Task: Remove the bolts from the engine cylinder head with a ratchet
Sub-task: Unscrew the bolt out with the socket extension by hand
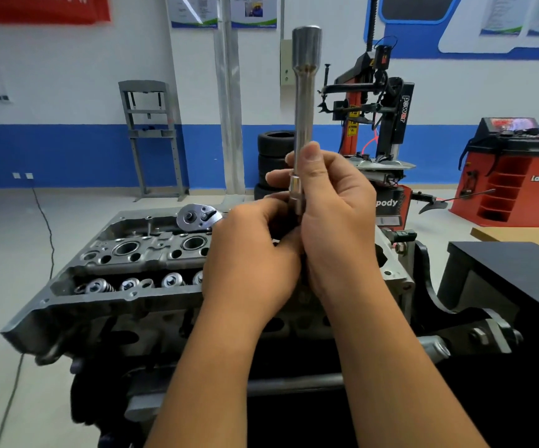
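The grey engine cylinder head [125,253] sits on a stand in front of me, with its valve springs and round bores exposed. My right hand [332,221] grips a long chrome extension bar [305,101] upright, its wide socket end pointing up. My left hand [252,253] holds the ratchet, whose round chrome head [198,218] sticks out to the left above the cylinder head. Both hands meet at the bar's lower end, which my fingers hide. No bolt is plainly visible.
A black box [501,276] stands at the right beside a wooden tabletop edge [520,236]. Behind are stacked tyres [274,156], a tyre changer [374,124], a red wheel balancer [507,176] and a grey press frame [151,137]. A cable [44,227] runs across the floor at left.
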A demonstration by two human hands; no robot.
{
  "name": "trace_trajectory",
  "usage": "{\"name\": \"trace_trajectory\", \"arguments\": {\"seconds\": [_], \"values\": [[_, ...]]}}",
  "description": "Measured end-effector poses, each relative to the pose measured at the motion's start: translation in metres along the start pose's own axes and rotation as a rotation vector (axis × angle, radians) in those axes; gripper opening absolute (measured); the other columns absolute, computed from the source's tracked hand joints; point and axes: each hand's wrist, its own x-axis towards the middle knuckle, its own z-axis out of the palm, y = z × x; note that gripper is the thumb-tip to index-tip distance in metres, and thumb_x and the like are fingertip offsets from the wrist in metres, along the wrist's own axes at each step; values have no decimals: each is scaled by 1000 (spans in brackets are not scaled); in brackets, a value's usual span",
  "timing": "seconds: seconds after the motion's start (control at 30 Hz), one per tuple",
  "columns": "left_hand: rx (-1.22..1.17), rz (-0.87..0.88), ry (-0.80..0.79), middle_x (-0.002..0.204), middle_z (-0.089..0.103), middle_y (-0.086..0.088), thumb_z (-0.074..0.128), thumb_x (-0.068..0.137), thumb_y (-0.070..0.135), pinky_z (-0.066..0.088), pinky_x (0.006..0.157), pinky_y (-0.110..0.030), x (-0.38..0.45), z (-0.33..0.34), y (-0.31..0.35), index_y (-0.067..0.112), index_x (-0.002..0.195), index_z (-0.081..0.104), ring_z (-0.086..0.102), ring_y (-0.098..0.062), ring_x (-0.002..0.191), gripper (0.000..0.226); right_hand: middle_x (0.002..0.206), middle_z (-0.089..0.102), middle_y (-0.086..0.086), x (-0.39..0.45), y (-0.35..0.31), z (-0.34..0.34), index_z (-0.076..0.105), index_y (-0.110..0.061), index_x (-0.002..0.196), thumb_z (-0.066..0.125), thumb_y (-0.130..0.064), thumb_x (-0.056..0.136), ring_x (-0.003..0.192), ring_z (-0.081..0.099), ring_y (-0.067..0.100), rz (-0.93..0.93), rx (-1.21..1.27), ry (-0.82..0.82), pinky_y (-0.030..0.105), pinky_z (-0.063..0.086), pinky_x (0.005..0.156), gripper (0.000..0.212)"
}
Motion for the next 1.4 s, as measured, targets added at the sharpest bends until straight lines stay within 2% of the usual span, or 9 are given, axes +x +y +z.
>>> {"name": "trace_trajectory", "arguments": {"seconds": [0.1, 0.23, 0.43, 0.6, 0.67, 0.83, 1.07, 1.27, 1.4], "values": [[38, 34, 38, 92, 77, 20, 72, 86, 19, 61, 78, -39, 0, 1, -2, 36, 107, 78, 72, -3, 89, 28, 82, 78, 9, -1, -1, -1, 62, -18, 94, 74, -34, 90, 75, 74, 24, -12, 23, 1, 49, 61, 78, 21], [-59, 54, -54, 95, 78, 18, 64, 93, 11, 60, 75, -38, 1, -2, -1, 29, 104, 81, 73, -6, 88, 27, 87, 77, 10, -1, 0, -1, 65, -16, 91, 63, -34, 100, 69, 70, 21, -6, 22, -24, 38, 60, 68, 20], [-33, -14, 84, 81, 76, 23, 65, 73, 38, 62, 71, -42, -2, 3, 3, 42, 89, 78, 73, -3, 79, 21, 91, 80, 9, -1, -1, -2, 58, -20, 99, 69, -37, 96, 76, 75, 23, 37, 61, -33, 38, 60, 69, 20], [-68, 8, -24, 90, 78, 19, 69, 89, 18, 63, 76, -46, -3, -1, 4, 32, 99, 81, 75, -9, 86, 20, 92, 79, 8, -1, 1, -2, 60, -17, 97, 60, -41, 99, 87, 76, 33, 19, 19, -49, 50, 62, 81, 24], [-62, -3, -41, 90, 78, 18, 64, 86, 25, 63, 77, -47, -2, -1, 4, 33, 100, 80, 75, -13, 88, 23, 91, 79, 8, 1, 2, -3, 65, -18, 94, 55, -46, 99, 87, 75, 28, 35, 3, -49, 51, 61, 85, 30], [4, -39, 69, 82, 75, 27, 61, 69, 38, 62, 74, -40, -3, 2, 7, 46, 87, 75, 71, 2, 80, 24, 91, 80, 8, 1, 3, -3, 63, -22, 97, 71, -43, 91, 83, 76, 25, 47, 31, -71, 46, 61, 80, 23], [-59, -4, -68, 100, 78, 17, 62, 88, 26, 62, 84, -47, -1, -3, 4, 31, 107, 79, 74, -11, 96, 26, 91, 79, 8, 1, 3, -2, 68, -23, 90, 62, -45, 95, 78, 73, 27, 40, 47, -49, 47, 61, 76, 23], [12, -49, 53, 82, 73, 29, 62, 69, 42, 62, 74, -40, -1, 2, 4, 48, 86, 73, 70, 4, 79, 21, 90, 79, 10, 1, 2, -3, 62, -19, 100, 74, -40, 88, 81, 76, 30, 57, 85, -53, 45, 61, 76, 28], [-39, 3, -72, 94, 78, 17, 59, 82, 31, 62, 79, -47, -1, -2, 4, 34, 103, 79, 74, -13, 91, 29, 89, 79, 10, 0, 2, -3, 60, -14, 98, 73, -36, 90, 72, 75, 24, 26, 85, -32, 39, 61, 69, 26]]}}
